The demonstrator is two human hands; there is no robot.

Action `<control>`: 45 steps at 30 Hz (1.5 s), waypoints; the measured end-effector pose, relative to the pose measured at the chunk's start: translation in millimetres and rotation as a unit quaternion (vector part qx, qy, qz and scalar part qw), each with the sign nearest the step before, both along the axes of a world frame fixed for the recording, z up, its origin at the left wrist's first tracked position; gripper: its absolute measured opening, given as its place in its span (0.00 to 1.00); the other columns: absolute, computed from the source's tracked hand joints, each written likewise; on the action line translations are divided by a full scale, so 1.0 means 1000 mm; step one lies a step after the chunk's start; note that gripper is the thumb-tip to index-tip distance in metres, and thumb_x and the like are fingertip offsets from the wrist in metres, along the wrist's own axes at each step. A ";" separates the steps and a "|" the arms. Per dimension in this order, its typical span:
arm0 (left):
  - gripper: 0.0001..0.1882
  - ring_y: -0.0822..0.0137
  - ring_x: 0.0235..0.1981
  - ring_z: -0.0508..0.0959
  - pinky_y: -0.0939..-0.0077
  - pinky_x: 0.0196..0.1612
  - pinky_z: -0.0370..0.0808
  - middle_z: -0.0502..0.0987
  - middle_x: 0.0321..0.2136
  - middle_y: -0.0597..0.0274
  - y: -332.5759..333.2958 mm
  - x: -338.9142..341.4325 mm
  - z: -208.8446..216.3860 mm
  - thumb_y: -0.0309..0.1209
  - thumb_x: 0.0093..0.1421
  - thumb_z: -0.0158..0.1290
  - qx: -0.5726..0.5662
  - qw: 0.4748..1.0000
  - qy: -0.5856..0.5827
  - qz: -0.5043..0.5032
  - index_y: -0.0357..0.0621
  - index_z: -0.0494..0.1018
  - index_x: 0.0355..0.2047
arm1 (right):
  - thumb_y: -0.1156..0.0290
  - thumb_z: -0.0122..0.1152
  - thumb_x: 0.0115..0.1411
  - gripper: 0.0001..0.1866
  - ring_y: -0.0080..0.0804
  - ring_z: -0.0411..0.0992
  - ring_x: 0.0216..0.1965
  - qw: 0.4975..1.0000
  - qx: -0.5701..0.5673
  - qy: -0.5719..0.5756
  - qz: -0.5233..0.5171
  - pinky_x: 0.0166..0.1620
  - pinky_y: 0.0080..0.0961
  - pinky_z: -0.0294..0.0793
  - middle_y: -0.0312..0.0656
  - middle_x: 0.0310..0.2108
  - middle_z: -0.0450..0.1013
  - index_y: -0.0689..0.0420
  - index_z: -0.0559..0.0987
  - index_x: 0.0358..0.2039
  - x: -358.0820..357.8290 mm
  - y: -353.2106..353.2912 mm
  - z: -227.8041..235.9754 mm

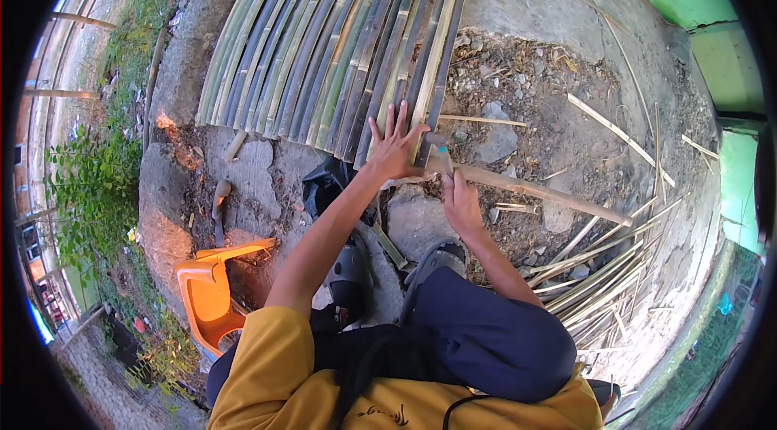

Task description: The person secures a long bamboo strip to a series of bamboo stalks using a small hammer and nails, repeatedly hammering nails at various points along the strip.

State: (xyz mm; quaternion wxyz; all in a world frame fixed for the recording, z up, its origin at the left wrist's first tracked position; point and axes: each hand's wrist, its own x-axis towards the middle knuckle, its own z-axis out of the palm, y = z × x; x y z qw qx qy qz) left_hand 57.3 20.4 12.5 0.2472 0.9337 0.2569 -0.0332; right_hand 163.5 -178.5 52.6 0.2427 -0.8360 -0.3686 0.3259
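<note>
A panel of long green and dark split bamboo slats [324, 50] stretches away from me, set side by side. My left hand [394, 153] lies on the near right end of the slats, fingers spread and pressing down. In my right hand [463, 205] is a hammer [446, 161], gripped by its handle. Its head is close to the end of the rightmost slat, beside my left thumb; I cannot tell whether they touch. A round wooden pole [534, 189] runs out to the right from beneath the slat ends. Any nail there is too small to make out.
An orange plastic chair [212, 294] is at the left, with a wooden-handled blade [219, 207] on the ground beyond it. A black plastic bag [322, 184] sits under the slat ends. Thin bamboo strips [603, 288] are heaped at right, near a green wall [740, 179].
</note>
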 end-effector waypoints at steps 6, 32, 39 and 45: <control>0.59 0.28 0.77 0.34 0.07 0.64 0.34 0.34 0.78 0.38 -0.003 0.006 0.004 0.64 0.33 0.75 0.013 1.000 0.000 0.009 0.70 0.61 0.66 | 0.60 0.48 0.74 0.16 0.73 0.76 0.34 0.997 -0.049 -0.047 0.043 0.39 0.68 0.73 0.68 0.29 0.76 0.62 0.69 0.47 -0.001 0.003 0.000; 0.72 0.46 0.79 0.38 0.28 0.74 0.30 0.40 0.78 0.45 -0.028 -0.035 0.013 0.75 0.46 0.59 0.033 0.994 -0.063 0.088 0.41 0.45 0.77 | 0.61 0.50 0.76 0.15 0.61 0.75 0.24 0.994 0.093 0.021 -0.048 0.27 0.50 0.68 0.58 0.21 0.72 0.62 0.72 0.38 0.000 -0.019 -0.004; 0.67 0.50 0.79 0.40 0.36 0.76 0.34 0.42 0.79 0.51 -0.033 -0.029 0.007 0.74 0.50 0.57 0.047 0.995 -0.043 0.082 0.45 0.47 0.78 | 0.63 0.50 0.75 0.12 0.68 0.75 0.31 0.995 0.086 -0.029 0.033 0.31 0.58 0.69 0.64 0.27 0.75 0.61 0.71 0.45 -0.014 -0.020 -0.001; 0.66 0.51 0.79 0.41 0.35 0.76 0.34 0.42 0.79 0.53 -0.032 -0.035 -0.001 0.76 0.51 0.55 0.057 0.993 -0.061 0.088 0.48 0.47 0.78 | 0.64 0.49 0.76 0.13 0.62 0.75 0.26 0.996 0.081 0.020 -0.019 0.30 0.52 0.70 0.60 0.24 0.73 0.62 0.72 0.44 -0.003 0.010 0.026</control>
